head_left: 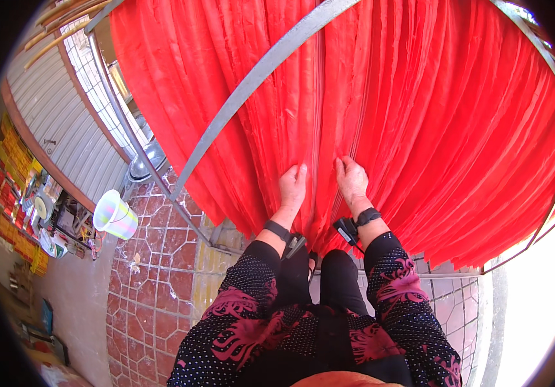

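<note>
A big red cloth (413,135) is hung in long folds between the sides of a grey metal frame (252,82). Near the middle of the frame, the cloth is pinched by the left hand (292,185), with its grip closed on a fold. A little closer to the frame's right side, another fold is pinched by the right hand (353,179), its grip closed too. Left of the frame, a pale bucket (117,217) is seen near red floor tiles (147,309)

the red cloth (406,129) is smooth, faintly glossy. the frame (250,84) is matt grey metal; the bucket (122,223), shiny plastic.
</note>
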Available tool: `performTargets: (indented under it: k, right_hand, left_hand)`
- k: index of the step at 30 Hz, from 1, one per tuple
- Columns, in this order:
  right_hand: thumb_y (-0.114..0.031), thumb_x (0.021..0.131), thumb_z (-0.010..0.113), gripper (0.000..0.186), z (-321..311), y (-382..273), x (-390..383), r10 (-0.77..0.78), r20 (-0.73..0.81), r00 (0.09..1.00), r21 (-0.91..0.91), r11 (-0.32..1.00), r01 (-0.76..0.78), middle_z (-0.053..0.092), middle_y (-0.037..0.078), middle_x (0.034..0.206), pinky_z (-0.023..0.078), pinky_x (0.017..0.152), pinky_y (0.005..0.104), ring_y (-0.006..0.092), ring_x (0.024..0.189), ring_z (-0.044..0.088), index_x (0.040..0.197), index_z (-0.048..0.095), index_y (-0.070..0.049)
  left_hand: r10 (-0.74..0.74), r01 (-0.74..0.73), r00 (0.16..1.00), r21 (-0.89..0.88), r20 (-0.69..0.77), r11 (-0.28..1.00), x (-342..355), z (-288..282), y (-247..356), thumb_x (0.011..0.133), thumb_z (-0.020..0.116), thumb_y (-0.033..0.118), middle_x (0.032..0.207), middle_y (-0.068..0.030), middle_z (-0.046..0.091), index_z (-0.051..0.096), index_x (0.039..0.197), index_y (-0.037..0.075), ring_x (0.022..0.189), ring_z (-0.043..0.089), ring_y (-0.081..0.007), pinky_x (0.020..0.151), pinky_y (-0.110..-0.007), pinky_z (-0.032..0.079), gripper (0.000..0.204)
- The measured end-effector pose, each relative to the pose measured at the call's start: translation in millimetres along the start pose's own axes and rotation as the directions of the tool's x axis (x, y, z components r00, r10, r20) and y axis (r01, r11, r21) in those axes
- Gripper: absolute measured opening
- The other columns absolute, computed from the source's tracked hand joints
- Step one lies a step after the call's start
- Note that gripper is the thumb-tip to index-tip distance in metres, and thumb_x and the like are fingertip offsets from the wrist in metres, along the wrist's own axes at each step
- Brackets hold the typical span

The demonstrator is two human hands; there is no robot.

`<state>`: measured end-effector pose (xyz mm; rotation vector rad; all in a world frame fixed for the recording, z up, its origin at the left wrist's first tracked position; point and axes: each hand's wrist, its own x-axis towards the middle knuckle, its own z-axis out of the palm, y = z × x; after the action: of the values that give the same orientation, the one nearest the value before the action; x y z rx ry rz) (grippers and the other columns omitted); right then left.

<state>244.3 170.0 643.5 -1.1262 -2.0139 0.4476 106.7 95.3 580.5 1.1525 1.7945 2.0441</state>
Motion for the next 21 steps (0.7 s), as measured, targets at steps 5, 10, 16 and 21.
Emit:
performTargets:
  k: [5, 10, 16, 21]
  right_hand:
    - [-0.033, 0.089, 0.051, 0.026, -21, 17, -8, 0.047, -0.057, 0.997, 0.008, 0.999, -0.047, 0.065, 0.018, 0.087, 0.05, 0.073, 0.0461, 0.0377, 0.084, 0.062, 0.095, 0.062, -0.011]
    - [-0.033, 0.089, 0.051, 0.025, -35, 21, -13, 0.077, -0.042, 0.996, -0.046, 0.996, -0.079, 0.065, 0.018, 0.086, 0.049, 0.074, 0.047, 0.0386, 0.085, 0.061, 0.094, 0.062, -0.01]
    - [-0.028, 0.086, 0.055, 0.023, -43, 7, -7, -0.001, 0.003, 1.0, -0.057, 0.998, 0.001, 0.065, 0.018, 0.09, 0.049, 0.073, 0.0474, 0.038, 0.087, 0.061, 0.098, 0.057, -0.009]
    - [-0.021, 0.085, 0.059, 0.025, -42, -43, -2, -0.137, -0.059, 0.989, 0.119, 0.983, 0.143, 0.063, 0.013, 0.08, 0.049, 0.067, 0.0431, 0.0342, 0.078, 0.062, 0.106, 0.052, -0.009]
  left_hand:
    - [-0.033, 0.032, 0.999, -0.026, -0.02, 0.999, -4, -25, 2, 0.093, 0.052, 0.028, 0.065, -0.0071, 0.061, 0.059, 0.081, -0.001, 0.062, 0.056, -0.0126, 0.06, -0.03, 0.045, 0.032]
    - [-0.028, 0.027, 0.999, -0.043, -0.015, 0.999, -4, -34, 5, 0.093, 0.051, 0.026, 0.063, -0.0076, 0.057, 0.057, 0.08, -0.002, 0.06, 0.053, -0.0124, 0.059, -0.03, 0.043, 0.031]
    - [0.066, -0.067, 0.997, 0.014, 0.028, 0.998, 5, -27, 27, 0.093, 0.052, 0.02, 0.065, 0.0019, 0.051, 0.056, 0.081, 0.001, 0.062, 0.044, -0.005, 0.055, -0.024, 0.038, 0.023]
    - [0.203, -0.199, 0.979, 0.126, -0.024, 0.972, 26, -20, 48, 0.09, 0.056, 0.02, 0.059, -0.0031, 0.048, 0.053, 0.077, 0.0, 0.057, 0.043, -0.0079, 0.051, -0.03, 0.038, 0.024]
